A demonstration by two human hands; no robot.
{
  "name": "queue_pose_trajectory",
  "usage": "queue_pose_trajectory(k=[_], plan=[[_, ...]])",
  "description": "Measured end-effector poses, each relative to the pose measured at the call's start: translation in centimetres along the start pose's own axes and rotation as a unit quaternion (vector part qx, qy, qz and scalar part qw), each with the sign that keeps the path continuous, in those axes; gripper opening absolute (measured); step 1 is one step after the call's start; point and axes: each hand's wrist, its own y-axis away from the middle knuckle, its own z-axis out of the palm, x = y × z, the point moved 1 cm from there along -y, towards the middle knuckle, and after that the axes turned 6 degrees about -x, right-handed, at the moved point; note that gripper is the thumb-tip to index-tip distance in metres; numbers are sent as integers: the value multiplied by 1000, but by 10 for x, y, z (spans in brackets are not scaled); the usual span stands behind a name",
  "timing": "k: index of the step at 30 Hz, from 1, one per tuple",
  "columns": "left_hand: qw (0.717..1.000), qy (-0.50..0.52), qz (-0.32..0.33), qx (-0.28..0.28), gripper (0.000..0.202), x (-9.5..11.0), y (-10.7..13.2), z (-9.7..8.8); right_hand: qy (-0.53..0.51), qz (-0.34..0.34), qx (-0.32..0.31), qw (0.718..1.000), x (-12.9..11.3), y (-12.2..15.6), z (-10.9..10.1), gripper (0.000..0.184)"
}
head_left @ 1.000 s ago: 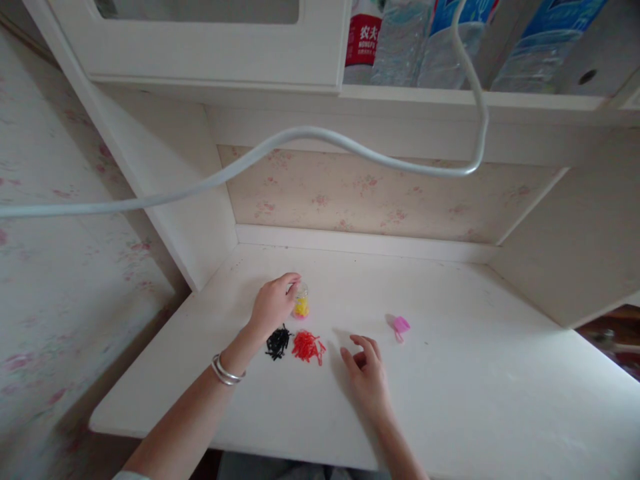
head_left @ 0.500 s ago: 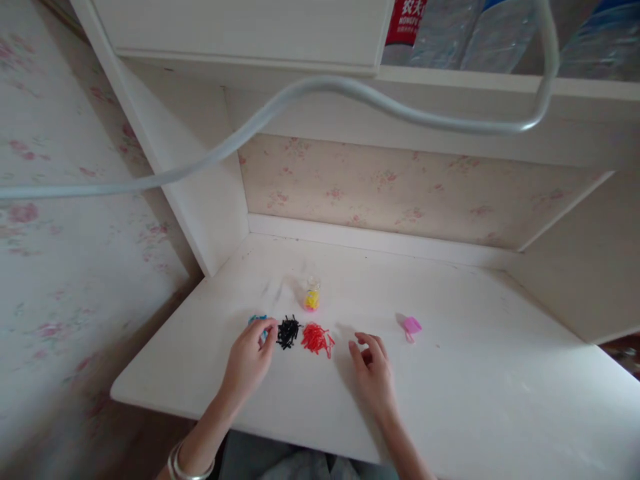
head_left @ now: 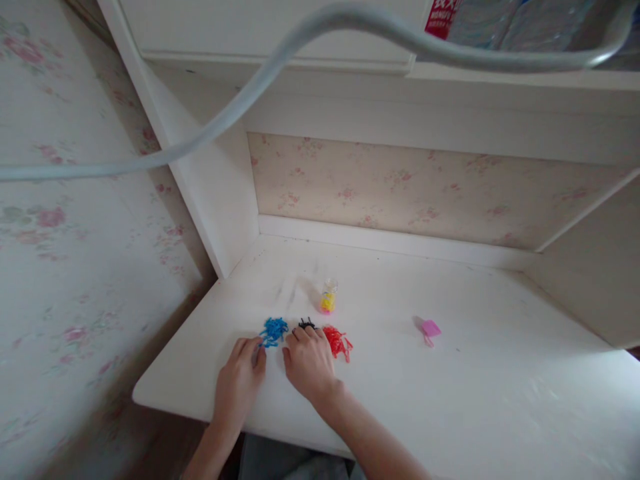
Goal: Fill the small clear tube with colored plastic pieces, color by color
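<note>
A loose heap of blue rubber bands (head_left: 275, 331) lies on the white table. Beside its near edge is my left hand (head_left: 237, 377), with a small gap between thumb and forefinger and no band visible in it. My right hand (head_left: 311, 363) reaches across over the black rubber bands (head_left: 307, 323), fingers bent down onto them and thumb apart; it hides most of that heap. Right of those fingers lie red rubber bands (head_left: 338, 343). Behind the heaps is a small clear bottle (head_left: 329, 297) with yellow pieces inside and pink at its near end.
Farther right on the table (head_left: 480, 393) lies a small pink square item (head_left: 431, 328) with a loop. A pale cable (head_left: 215, 123) crosses the upper view in front of the shelf unit. Plastic bottles (head_left: 480, 23) stand on the shelf at top right.
My right hand has moved left from beyond the red bands onto the black ones. My left hand has drawn back toward me, uncovering the blue heap. The view has shifted slightly.
</note>
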Motion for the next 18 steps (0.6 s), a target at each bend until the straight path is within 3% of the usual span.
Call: queue_pose_trajectory(k=[9,18], plan=[[1000,-5,-5,6,22,-1,-1,1,14,-10,-30,999,-5,-19,11,21],[1000,-17,-5,2,20,0,1,1,32,-4,-7,999,2,-13,6,22]])
